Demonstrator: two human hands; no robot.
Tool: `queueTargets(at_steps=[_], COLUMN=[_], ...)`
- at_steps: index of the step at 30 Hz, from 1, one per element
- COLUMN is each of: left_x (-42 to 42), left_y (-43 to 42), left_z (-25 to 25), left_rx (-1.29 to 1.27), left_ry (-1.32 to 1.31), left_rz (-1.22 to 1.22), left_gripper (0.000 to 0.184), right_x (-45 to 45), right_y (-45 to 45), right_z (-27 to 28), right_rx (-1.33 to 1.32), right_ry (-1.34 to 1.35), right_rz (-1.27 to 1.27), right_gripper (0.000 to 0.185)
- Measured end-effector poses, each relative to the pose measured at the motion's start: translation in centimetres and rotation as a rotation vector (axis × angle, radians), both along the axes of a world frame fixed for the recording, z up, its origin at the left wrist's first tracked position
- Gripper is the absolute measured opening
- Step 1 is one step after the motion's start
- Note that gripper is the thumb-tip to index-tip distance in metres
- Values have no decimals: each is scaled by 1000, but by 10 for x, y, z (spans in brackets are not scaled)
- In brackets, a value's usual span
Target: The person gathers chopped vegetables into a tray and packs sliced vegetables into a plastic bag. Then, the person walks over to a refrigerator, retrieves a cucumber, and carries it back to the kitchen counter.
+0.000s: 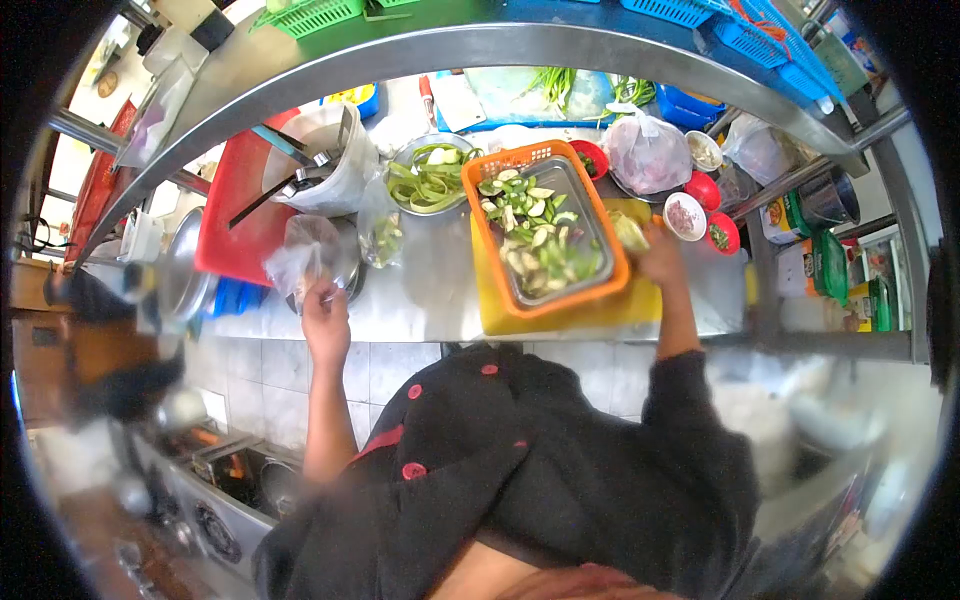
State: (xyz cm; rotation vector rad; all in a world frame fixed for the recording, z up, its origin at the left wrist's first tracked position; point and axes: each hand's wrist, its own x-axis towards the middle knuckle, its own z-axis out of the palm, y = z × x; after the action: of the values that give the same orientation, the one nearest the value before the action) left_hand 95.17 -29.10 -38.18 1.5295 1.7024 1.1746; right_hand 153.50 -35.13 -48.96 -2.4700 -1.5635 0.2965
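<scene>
My left hand (325, 312) is closed, its fingertips pinching a clear plastic bag (302, 248) near the counter's front edge. My right hand (662, 262) is blurred over the right side of a yellow cutting board (640, 303). Close to its fingers lies a pale green vegetable piece (628, 232); whether they grip it is unclear. An orange basket (517, 306) rests on the board, with a metal tray (607, 262) inside. Cut green vegetable chunks (535, 222) fill much of that tray.
Left of the basket are a bowl of green peelings (432, 180), a second plastic bag (382, 228) and a white bucket (357, 150) with utensils. Small bowls, one white (685, 217), and a filled bag (648, 153) stand right. A metal shelf (520, 42) arches above.
</scene>
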Motion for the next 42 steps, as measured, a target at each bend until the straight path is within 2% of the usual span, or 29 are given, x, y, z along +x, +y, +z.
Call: queueTargets(at_steps=[3,5,8,9,11,13,15,16,20,23,25,26,29,32,34,35,37,38,40,42], left_x=[5,5,-2,-2,-3,-2,-1,-6,-9,-3,-5,2,0,3,-2,-4,0,2,3,4], left_y=[-7,-11,-8,-7,-8,-6,-5,-3,-3,-4,-4,-6,-1,1,6,9,4,2,-2,-5], left_z=[11,10,-6,-7,-7,-9,-10,-19,-23,-20,-23,-9,-13,-5,-30,-38,-19,-16,-21,-27], left_rx=[-143,-160,-142,-125,-128,-135,-102,-63,-47,-103,-33,3,14,-83,-7,61,22,-32,-117,-153], left_ry=[-70,-80,-88,-70,-90,-122,-146,-89,-47,-96,-14,11,66,59,55,62,73,64,75,89], left_rz=[27,31,28,18,6,-1,33,-13,-44,10,-37,-37,-34,-5,-5,-42,-24,-45,-105,-174], left_gripper=[26,25,25,26,27,27,26,27,24,21,22,24,25,27,25,23,24,25,28,28], right_x=[-7,-8,7,3,-11,-16,-23,-24,-23,-12,-8,-11,-24,-28,-25,-17,-15,-22,-22,-20], right_y=[-1,-1,7,8,4,6,7,11,15,17,15,12,7,2,-4,-8,-7,-10,-11,-12], right_z=[4,10,-8,4,26,26,29,32,30,11,0,1,19,16,7,1,-1,10,17,34], right_rx=[26,199,251,269,289,331,244,91,9,113,270,268,378,496,534,533,530,545,546,609], right_ry=[-15,81,103,92,241,252,-19,56,16,84,-10,-12,139,-58,-132,-44,44,250,450,328], right_rz=[-29,-18,14,20,-63,-68,-97,-173,-164,-176,-150,-113,-45,-91,-106,-95,-66,-185,-304,-286], right_gripper=[77,73,64,64,55,57,66,71,72,72,62,62,51,48,53,56,59,56,52,51])
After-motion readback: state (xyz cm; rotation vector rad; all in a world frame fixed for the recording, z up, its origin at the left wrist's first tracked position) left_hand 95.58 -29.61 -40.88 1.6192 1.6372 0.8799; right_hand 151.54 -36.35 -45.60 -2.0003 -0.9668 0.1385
